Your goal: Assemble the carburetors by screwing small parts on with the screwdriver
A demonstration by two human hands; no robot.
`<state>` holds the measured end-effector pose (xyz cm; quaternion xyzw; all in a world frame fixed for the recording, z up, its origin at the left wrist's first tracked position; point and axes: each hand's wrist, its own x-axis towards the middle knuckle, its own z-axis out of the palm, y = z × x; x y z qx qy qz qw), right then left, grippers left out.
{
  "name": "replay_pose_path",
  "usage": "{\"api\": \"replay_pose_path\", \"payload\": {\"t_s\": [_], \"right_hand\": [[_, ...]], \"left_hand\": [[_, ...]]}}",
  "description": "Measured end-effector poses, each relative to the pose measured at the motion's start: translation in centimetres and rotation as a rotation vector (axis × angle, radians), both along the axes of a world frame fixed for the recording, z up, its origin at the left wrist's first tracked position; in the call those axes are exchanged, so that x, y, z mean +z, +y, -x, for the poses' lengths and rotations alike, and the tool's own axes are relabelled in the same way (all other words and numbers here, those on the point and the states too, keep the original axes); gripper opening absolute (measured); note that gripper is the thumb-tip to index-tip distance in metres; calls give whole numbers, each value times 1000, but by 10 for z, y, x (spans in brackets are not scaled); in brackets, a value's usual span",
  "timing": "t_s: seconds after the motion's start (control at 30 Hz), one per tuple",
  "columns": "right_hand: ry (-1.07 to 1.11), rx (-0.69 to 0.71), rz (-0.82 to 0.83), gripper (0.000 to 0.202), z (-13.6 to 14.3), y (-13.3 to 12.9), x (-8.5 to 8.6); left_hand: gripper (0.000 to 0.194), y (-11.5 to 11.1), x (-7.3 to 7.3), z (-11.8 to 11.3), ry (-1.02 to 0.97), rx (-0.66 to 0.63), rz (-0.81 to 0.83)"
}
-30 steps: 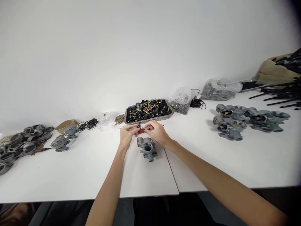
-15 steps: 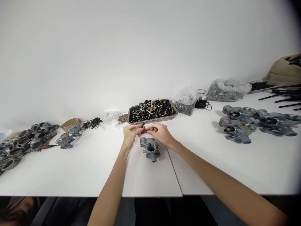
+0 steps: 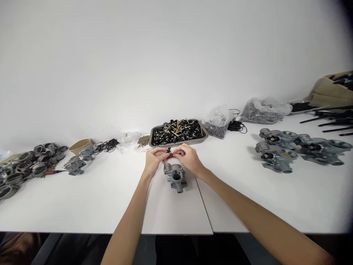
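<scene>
My left hand (image 3: 154, 161) pinches a small black part (image 3: 168, 150) between thumb and fingertips, just beyond a grey metal carburetor. Right beside it, my right hand (image 3: 188, 157) has its fingers closed near the same part; what they grip is too small to make out. Something red (image 3: 170, 155) shows between the two hands, mostly covered by the fingers. The carburetor (image 3: 176, 177) stands on the white table below my hands, its round bore facing me, and neither hand grips it.
Behind my hands lies a metal tray (image 3: 193, 141) heaped with black and brass-coloured parts. Several carburetors (image 3: 281, 160) stand at right. More metal bodies (image 3: 38, 169) are piled at left, near a red-handled tool (image 3: 53, 172). Plastic bags (image 3: 217, 123) and black rings (image 3: 106, 145) line the wall.
The black part shows a little more upright between my fingertips, and my right fingers have shifted slightly around it. The view has tilted slightly; the carburetor stays in place.
</scene>
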<state>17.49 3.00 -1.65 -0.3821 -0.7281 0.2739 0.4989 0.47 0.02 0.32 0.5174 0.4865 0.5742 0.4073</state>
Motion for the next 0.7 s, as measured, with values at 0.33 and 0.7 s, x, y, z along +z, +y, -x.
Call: {"api": "replay_pose_path", "payload": {"t_s": [0.33, 0.7], "right_hand": [[31, 60, 82, 2, 2, -1, 1], [53, 102, 183, 8, 3, -3, 2]], "left_hand": [[29, -1, 0, 0, -15, 25, -40], [29, -1, -1, 0, -31, 36, -47]]}}
